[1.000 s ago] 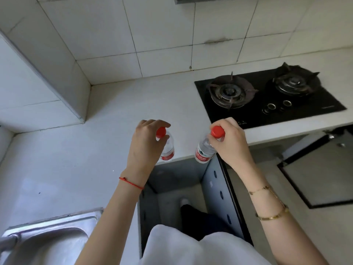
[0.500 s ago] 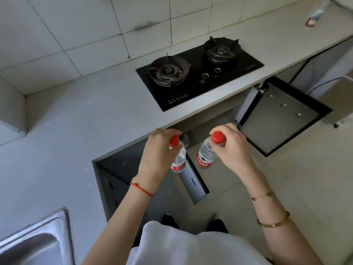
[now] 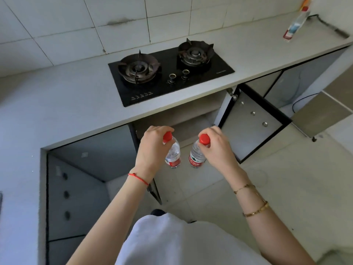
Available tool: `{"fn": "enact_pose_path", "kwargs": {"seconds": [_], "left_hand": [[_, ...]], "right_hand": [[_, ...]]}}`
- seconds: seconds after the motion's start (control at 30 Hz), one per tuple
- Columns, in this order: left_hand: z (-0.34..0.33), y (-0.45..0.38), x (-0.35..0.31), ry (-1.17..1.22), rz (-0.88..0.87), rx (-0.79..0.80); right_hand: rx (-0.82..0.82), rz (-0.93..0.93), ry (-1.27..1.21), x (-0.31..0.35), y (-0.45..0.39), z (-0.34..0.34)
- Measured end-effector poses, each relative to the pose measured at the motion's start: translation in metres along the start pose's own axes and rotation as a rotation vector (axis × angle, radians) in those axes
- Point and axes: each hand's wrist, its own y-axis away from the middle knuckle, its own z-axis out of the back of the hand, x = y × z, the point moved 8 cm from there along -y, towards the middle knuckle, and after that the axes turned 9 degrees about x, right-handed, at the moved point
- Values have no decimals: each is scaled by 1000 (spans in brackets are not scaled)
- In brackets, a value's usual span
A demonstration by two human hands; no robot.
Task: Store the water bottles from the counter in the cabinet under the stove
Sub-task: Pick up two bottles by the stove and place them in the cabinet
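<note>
here each hand, left hand (image 3: 152,148) and right hand (image 3: 215,146), clamps a bottle (image 3: 172,155) (image 3: 196,156) by its cap, long axis hanging down; the open cabinet (image 3: 179,119) lies just ahead, equally near both.

- The cabinet (image 3: 183,119) under the stove (image 3: 170,73) gapes open, nothing blocking its mouth.
- Its open door (image 3: 254,123) juts out just right of the opening.

cabinet (image 3: 183,119) inside: mostly hidden under the counter (image 3: 57,104) edge | left bottle (image 3: 172,155): neck covered by left hand (image 3: 152,150) | label print on both bottles: too small to read | far bottle (image 3: 295,23): blurred, top cut by frame | sink (image 3: 0,203): cut off at left edge
</note>
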Motion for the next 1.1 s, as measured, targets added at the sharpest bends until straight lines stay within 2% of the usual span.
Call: {"fn": "enact_pose_path", "kwargs": {"seconds": [0.27, 0.63, 0.83, 1.1], "left_hand": [[-51, -68, -4, 19, 48, -1], [-127, -199, 56, 89, 147, 13], [-187, -247, 107, 89, 220, -44], [-308, -295, 207, 63, 323, -90]], "right_hand": [[77, -4, -8, -63, -71, -2], [230, 75, 25, -118, -226, -54], [308, 101, 24, -166, -291, -114], [392, 164, 42, -262, -357, -240]]}}
